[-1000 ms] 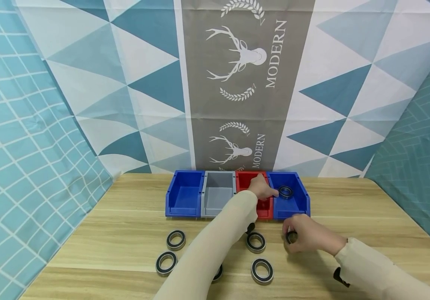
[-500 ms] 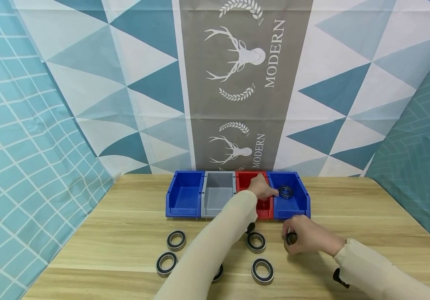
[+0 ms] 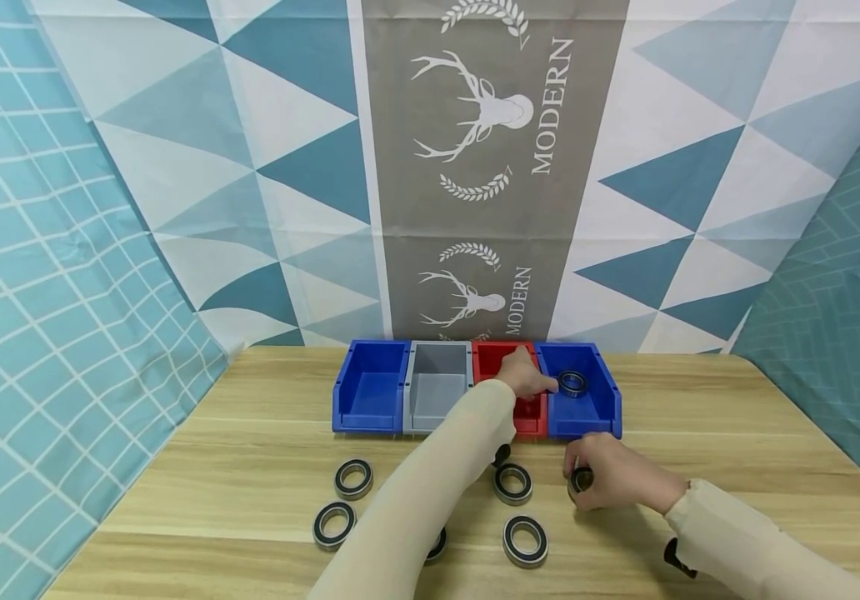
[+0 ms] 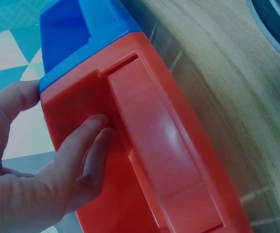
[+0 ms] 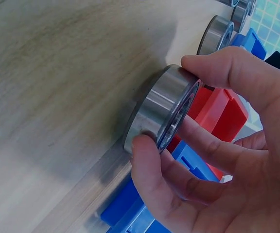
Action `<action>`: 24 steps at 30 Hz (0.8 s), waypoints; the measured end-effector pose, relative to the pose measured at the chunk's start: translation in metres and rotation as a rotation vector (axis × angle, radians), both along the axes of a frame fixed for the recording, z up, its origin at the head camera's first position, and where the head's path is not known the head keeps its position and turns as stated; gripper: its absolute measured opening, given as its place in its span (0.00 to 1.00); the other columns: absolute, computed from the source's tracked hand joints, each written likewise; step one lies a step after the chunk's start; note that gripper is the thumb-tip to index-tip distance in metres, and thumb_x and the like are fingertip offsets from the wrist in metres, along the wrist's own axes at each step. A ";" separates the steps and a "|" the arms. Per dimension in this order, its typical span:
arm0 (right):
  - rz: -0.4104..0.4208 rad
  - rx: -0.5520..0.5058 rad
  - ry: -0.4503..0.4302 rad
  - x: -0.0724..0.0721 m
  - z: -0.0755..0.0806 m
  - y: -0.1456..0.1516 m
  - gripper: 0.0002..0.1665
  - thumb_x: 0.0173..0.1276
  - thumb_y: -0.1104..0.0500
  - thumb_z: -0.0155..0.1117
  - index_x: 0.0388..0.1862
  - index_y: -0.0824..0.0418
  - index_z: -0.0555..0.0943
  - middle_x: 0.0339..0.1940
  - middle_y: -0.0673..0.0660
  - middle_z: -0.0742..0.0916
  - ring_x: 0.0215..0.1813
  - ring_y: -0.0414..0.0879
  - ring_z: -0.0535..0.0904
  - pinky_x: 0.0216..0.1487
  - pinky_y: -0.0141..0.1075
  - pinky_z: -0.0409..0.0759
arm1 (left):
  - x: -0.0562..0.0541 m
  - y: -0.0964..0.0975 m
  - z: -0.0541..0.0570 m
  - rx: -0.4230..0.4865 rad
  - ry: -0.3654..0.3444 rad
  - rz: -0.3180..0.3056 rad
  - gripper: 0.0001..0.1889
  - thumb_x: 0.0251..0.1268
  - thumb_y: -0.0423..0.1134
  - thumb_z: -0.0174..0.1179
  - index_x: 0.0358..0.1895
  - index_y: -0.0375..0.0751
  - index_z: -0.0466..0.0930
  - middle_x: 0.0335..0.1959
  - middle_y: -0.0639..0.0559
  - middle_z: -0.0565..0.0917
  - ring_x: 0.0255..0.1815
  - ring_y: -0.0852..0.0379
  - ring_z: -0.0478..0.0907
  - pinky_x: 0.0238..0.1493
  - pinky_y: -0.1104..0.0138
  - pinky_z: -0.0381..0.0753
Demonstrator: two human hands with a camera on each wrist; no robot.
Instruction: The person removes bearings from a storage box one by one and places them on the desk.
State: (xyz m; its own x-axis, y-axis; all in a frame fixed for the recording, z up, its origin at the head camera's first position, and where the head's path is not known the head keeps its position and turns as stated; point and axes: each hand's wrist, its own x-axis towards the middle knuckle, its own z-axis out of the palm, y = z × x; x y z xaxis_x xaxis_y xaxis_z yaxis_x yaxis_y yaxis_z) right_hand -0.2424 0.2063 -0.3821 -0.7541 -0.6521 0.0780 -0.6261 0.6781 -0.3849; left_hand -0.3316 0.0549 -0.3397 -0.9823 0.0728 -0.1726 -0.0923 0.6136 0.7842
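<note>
My left hand point(image 3: 523, 375) reaches into the red bin point(image 4: 145, 121). In the left wrist view its thumb lies by the rim where the red bin meets the right blue bin point(image 3: 583, 412), and its loosely extended fingers are inside the red bin, with nothing held between them. My right hand point(image 3: 613, 473) pinches a ball bearing point(image 5: 157, 107) by its shiny steel outer ring, close over the wooden table in front of the right blue bin. Another bearing point(image 3: 572, 383) lies inside that blue bin.
A grey bin point(image 3: 437, 398) and a left blue bin point(image 3: 370, 392) complete the row. Bearings lie on the table: one behind the red bin's front point(image 3: 512, 502), another nearer point(image 3: 525, 562), two at left point(image 3: 333, 542). My left sleeve point(image 3: 422, 492) partly covers one more.
Both hands stay nearly where they were. The right hand, still pinching the bearing, shifts only very slightly; the bins and other bearings keep their places.
</note>
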 end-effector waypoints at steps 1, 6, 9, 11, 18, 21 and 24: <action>0.000 0.002 0.000 0.000 0.000 0.000 0.16 0.38 0.60 0.78 0.28 0.56 0.81 0.26 0.46 0.81 0.31 0.34 0.70 0.28 0.26 0.68 | 0.000 0.000 0.000 0.003 0.001 0.000 0.26 0.55 0.38 0.70 0.53 0.38 0.66 0.31 0.46 0.76 0.37 0.45 0.84 0.46 0.58 0.85; -0.004 0.008 -0.017 0.000 0.000 0.001 0.17 0.39 0.59 0.79 0.29 0.56 0.81 0.28 0.46 0.82 0.32 0.34 0.70 0.29 0.27 0.69 | 0.000 0.000 -0.001 0.014 0.009 -0.002 0.27 0.55 0.36 0.70 0.54 0.36 0.66 0.34 0.45 0.78 0.40 0.43 0.85 0.47 0.57 0.85; -0.009 0.005 -0.026 0.001 0.000 0.001 0.17 0.39 0.59 0.78 0.29 0.56 0.81 0.27 0.46 0.82 0.32 0.34 0.70 0.29 0.26 0.68 | 0.000 0.000 -0.002 0.018 0.009 0.002 0.26 0.55 0.36 0.70 0.53 0.36 0.66 0.33 0.44 0.78 0.41 0.43 0.85 0.47 0.57 0.85; -0.014 0.003 -0.030 0.001 -0.002 0.001 0.17 0.38 0.60 0.78 0.29 0.57 0.81 0.26 0.46 0.81 0.31 0.34 0.69 0.28 0.26 0.68 | 0.000 0.001 -0.002 0.015 0.007 0.005 0.26 0.55 0.36 0.70 0.53 0.36 0.66 0.32 0.44 0.77 0.41 0.43 0.85 0.47 0.57 0.85; -0.022 0.008 -0.029 0.001 -0.004 0.002 0.18 0.38 0.60 0.79 0.30 0.58 0.81 0.26 0.46 0.81 0.30 0.34 0.69 0.28 0.26 0.68 | -0.001 0.002 -0.002 0.009 0.003 0.013 0.26 0.55 0.37 0.70 0.53 0.37 0.66 0.30 0.46 0.76 0.41 0.43 0.85 0.46 0.58 0.85; -0.019 0.010 -0.021 0.001 -0.004 0.003 0.18 0.38 0.60 0.79 0.30 0.58 0.82 0.26 0.46 0.82 0.31 0.34 0.69 0.28 0.26 0.68 | -0.001 0.002 -0.002 0.004 0.005 0.017 0.26 0.55 0.38 0.70 0.53 0.37 0.66 0.30 0.46 0.76 0.40 0.43 0.85 0.46 0.58 0.85; -0.019 0.012 -0.023 0.001 -0.004 0.002 0.18 0.37 0.61 0.79 0.30 0.58 0.82 0.26 0.46 0.82 0.31 0.34 0.69 0.28 0.26 0.68 | -0.003 0.003 -0.002 0.006 -0.006 0.027 0.26 0.54 0.38 0.70 0.53 0.37 0.66 0.32 0.46 0.77 0.40 0.44 0.85 0.46 0.59 0.86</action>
